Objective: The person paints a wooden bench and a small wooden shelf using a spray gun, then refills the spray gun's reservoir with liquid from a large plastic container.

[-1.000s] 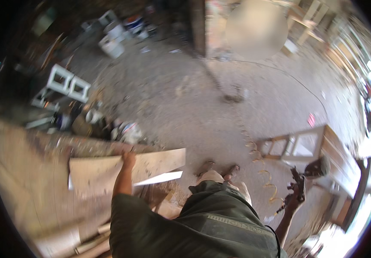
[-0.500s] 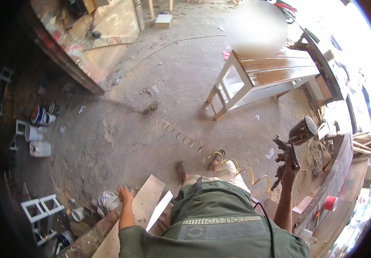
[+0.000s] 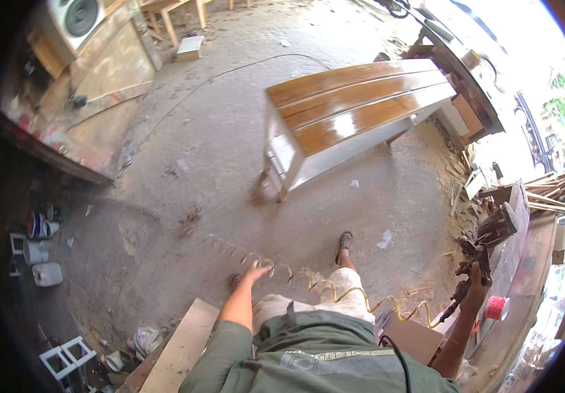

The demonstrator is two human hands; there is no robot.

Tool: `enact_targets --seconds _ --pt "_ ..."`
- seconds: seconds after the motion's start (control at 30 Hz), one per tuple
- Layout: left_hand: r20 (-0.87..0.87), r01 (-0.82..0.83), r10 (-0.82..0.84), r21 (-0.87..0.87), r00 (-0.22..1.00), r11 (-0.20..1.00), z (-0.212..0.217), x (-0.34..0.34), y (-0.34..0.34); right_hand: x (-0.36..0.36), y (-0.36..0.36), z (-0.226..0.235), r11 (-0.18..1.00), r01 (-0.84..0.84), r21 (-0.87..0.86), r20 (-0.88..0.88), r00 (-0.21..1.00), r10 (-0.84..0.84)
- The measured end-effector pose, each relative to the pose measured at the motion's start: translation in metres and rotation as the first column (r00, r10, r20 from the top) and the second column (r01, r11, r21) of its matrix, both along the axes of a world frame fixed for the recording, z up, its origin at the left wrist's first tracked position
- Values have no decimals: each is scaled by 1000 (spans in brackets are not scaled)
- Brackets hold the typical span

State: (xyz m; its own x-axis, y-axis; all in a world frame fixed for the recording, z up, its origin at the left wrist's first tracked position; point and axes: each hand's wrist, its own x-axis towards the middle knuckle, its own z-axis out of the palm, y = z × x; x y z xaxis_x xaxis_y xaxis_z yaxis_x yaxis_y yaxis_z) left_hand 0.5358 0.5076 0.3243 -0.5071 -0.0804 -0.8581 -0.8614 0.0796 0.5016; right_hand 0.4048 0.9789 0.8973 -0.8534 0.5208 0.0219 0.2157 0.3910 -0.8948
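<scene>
Pneumatic nail gun [image 3: 485, 245]: your right hand [image 3: 473, 295] grips it raised; your left hand [image 3: 254, 273], fingers open, reaches the coiled hose [image 3: 335, 288]; nailing not begun.

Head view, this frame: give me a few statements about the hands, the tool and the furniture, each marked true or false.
1. The right hand grips a pneumatic nail gun. True.
2. The left hand rests flat on the light wooden board. False: it hangs free beside the leg, above the floor, fingers loosely open and holding nothing.
3. A coiled yellow air hose runs across the floor toward the tool. True.
4. The long wooden cabinet is painted blue all over. False: it shows glossy brown panels with a white frame.
5. A red cup sits near the right hand. True.
</scene>
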Motion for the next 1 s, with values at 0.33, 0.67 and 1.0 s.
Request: enact_targets --seconds 0.33,0.67,1.0 --pt "21 215 -239 -515 971 830 -12 -89 274 -314 109 -242 978 -167 -123 169 968 186" --pt "-85 379 -437 -369 896 849 -32 -101 464 -454 4 -457 807 -486 -335 79 839 538" --pt "176 466 -440 -486 881 739 -56 -132 504 -415 -59 -499 537 -692 -483 -5 615 788"
